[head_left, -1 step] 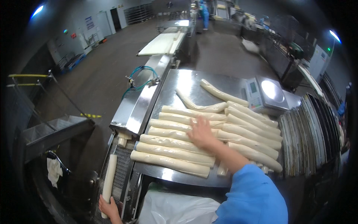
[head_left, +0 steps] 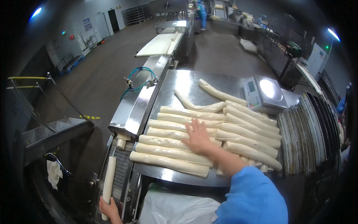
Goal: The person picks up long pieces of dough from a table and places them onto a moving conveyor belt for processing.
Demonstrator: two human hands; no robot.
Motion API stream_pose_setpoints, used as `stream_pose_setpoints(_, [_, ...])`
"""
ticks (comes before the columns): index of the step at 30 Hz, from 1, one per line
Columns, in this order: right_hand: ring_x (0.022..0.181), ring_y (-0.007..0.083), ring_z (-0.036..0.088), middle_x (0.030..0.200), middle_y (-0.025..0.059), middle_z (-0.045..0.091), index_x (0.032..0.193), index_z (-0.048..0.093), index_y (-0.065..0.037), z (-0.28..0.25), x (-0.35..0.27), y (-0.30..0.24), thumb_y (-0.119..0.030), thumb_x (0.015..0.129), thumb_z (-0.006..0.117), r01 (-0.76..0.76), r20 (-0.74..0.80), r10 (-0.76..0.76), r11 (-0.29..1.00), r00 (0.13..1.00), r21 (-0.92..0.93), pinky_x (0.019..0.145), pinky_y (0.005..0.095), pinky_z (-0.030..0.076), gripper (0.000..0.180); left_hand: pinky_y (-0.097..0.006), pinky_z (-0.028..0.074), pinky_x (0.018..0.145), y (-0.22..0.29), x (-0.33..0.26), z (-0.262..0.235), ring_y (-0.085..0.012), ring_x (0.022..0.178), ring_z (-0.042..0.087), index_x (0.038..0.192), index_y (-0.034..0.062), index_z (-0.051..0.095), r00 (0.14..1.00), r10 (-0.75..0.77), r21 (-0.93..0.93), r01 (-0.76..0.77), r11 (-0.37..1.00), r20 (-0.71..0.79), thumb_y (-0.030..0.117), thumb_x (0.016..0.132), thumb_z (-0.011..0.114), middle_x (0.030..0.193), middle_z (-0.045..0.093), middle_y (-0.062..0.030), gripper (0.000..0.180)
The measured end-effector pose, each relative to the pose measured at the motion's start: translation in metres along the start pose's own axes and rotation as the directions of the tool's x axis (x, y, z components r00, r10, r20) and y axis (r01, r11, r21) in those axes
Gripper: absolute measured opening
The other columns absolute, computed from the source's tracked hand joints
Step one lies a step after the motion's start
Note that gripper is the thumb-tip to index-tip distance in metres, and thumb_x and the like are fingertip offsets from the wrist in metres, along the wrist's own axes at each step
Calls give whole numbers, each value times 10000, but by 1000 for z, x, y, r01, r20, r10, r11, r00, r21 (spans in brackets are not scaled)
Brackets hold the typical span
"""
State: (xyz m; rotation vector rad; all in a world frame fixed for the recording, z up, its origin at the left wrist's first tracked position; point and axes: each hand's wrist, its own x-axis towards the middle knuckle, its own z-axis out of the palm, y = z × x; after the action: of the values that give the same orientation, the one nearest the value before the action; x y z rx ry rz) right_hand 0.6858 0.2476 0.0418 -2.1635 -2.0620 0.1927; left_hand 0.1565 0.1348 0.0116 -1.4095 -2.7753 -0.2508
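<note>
On the steel table (head_left: 179, 84), right hand (head_left: 197, 137) presses crosswise-lying dough logs (head_left: 169, 153).

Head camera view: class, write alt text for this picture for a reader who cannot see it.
A person's right hand presses flat on rows of long pale dough rolls lying on a steel table. Their left hand grips one dough roll on a mesh conveyor. A scale sits at the table's right.
</note>
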Motion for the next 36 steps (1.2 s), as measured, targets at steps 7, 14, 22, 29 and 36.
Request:
stream_pose_setpoints(7, [1518,428,91,1620,281,143,1562,261,-78,20,-45,-94,-663,861,571,295,4,-298,947,955,130,1223,559,32,964,-502,416,1028,-4,-8,7,-403,1155,566,1380,0,518,983,181,-156,-182,971,-18,284,831,743,1264,599,-218,657])
stream_pose_setpoints(14, [1508,419,152,1625,223,194,1573,252,-155,24,-23,-125,-506,778,752,372,-9,-372,928,928,34,1208,595,122,1003,-483,451,983,-31,-39,7,-381,1109,595,1385,1,505,954,300,-205,-293,934,6,209,868,695,1230,608,-217,588])
stream_pose_setpoints(22, [1499,463,146,1636,186,202,1582,247,-251,-4,-91,-59,-554,761,732,302,59,-301,953,952,-5,1172,674,101,1000,-470,470,962,-114,-104,-60,-399,1093,622,1250,-15,629,984,175,-145,-177,974,-22,333,850,771,1187,667,-227,549])
stream_pose_setpoints(29, [1493,494,130,1642,211,155,1591,215,-266,-7,-146,-23,-637,735,703,113,71,-105,986,992,-125,1152,693,129,1053,-476,483,937,-169,-135,-61,-414,1075,625,1165,-14,679,976,129,-143,-155,977,-175,364,821,792,1153,674,-243,523])
stream_pose_setpoints(36, [1493,508,67,1636,209,168,1577,269,-264,13,-150,-18,-640,726,724,56,-33,-55,998,998,23,1105,714,232,1035,-456,503,899,-203,-154,-39,-374,1001,664,1170,-11,662,979,6,-199,-47,979,-203,392,836,792,1076,696,-246,539])
